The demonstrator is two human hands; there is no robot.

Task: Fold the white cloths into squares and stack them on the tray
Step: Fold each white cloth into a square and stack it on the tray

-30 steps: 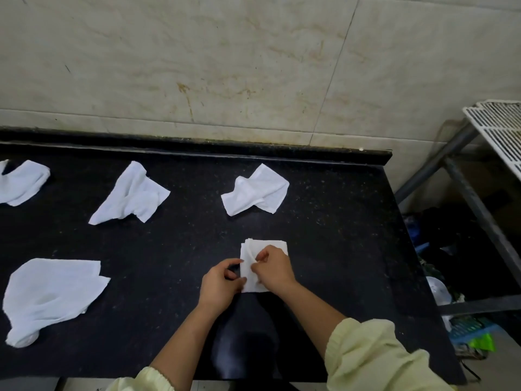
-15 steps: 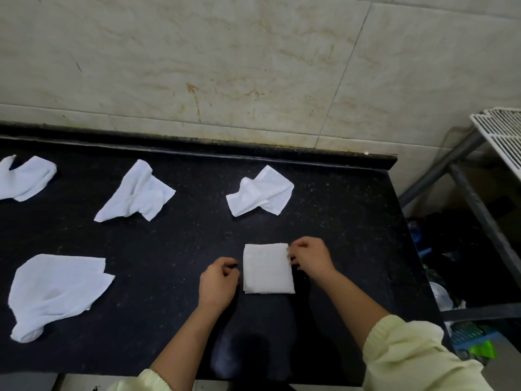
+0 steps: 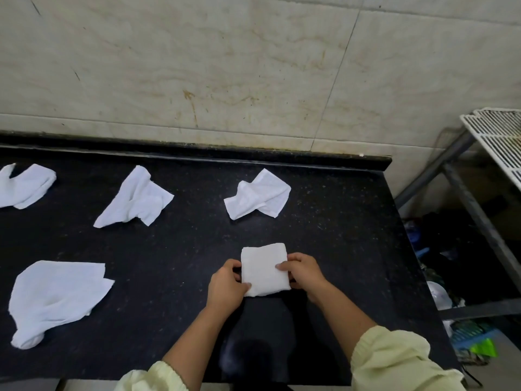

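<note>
Loose white cloths [image 3: 56, 294] lie crumpled along the left and back of the black counter [image 3: 174, 249]. Near its front edge, the left hand [image 3: 225, 286] and right hand [image 3: 303, 272] each close a grip on opposite sides of the folded cloth [image 3: 263, 268].

Single head-worn wide-angle view, looked forward and down from above, close over a black counter [image 3: 324, 249], faced a tiled wall [image 3: 225, 66], wire rack [image 3: 499, 136] at right edge.

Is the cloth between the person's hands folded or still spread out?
Folded. The cloth is a compact, thick square with straight edges, pinched by the left hand and right hand.
</note>
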